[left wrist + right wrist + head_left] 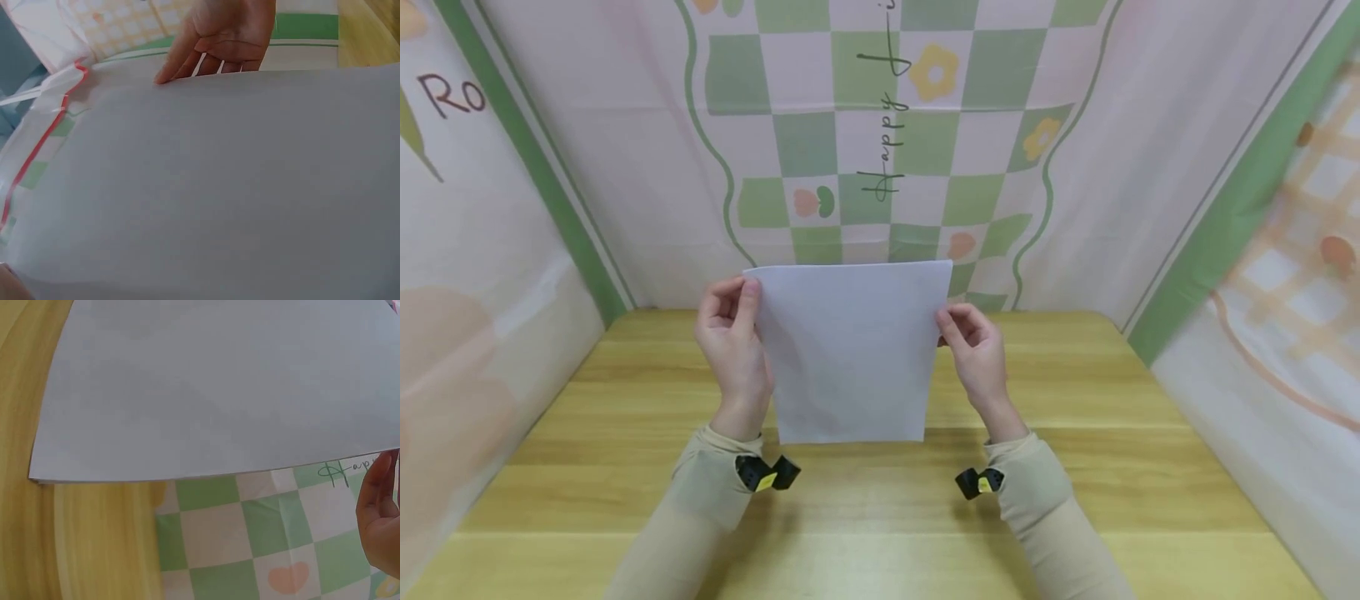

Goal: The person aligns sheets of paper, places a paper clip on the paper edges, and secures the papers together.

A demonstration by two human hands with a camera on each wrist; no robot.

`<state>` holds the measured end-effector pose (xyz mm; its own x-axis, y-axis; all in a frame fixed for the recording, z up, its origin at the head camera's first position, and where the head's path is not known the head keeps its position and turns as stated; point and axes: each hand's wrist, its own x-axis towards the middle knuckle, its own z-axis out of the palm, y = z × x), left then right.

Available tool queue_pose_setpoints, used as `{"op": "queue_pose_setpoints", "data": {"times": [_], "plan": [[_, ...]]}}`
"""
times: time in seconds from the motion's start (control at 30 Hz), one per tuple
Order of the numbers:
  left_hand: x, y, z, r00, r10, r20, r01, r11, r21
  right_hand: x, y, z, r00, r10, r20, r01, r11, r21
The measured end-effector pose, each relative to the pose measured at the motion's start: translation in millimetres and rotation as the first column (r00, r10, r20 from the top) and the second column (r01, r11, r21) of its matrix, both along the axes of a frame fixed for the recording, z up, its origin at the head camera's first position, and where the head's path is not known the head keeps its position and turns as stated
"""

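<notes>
A blank white sheet of paper (853, 354) is held up off the wooden table between the two hands. At its upper left corner, my left hand (733, 354) pinches the paper between thumb and fingers. My right hand (981, 358) pinches the right edge a little below the top corner. The left wrist view shows the paper (212, 181) broadly, with the right hand (231, 31) at its far edge and a bit of the left thumb (12, 287) low in the corner. In the right wrist view, thin layers show along the paper's edge (94, 481).
The wooden table (865, 517) spreads below both forearms. Behind it hangs a cloth with green checks (865, 137), and printed cloths (1247, 225) close off the sides. Small black cameras (767, 473) are strapped to the wrists.
</notes>
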<state>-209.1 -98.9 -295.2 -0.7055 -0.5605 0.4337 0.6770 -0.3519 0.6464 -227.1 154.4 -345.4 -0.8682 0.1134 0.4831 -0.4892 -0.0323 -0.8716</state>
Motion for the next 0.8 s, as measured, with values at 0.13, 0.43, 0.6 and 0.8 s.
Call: {"op": "queue_pose_setpoints", "data": {"times": [0.13, 0.43, 0.6, 0.8], "plan": [[0.4, -1, -0.2, 1.000, 0.003, 0.007, -0.003, 1.000, 0.007, -1.8, 1, -4.8, 1.000, -0.001, -0.005, 0.001, 1.000, 0.000], [-1.4, 0, -1.8, 1.000, 0.002, -0.005, -0.002, 1.000, -0.014, -7.9, 7, -17.7, 1.000, -0.003, 0.008, 0.003, 1.000, 0.005], [-1.7, 0, -1.7, 1.000, 0.002, -0.005, -0.002, 1.000, -0.012, -11.0, 14, -24.4, 0.999, -0.023, 0.040, 0.018, 0.994, 0.107], [-2.1, 1, -2.4, 1.000, 0.003, 0.001, -0.003, 1.000, -0.012, -4.3, 18, -18.6, 0.995, -0.035, 0.091, 0.010, 0.963, 0.268]]}}
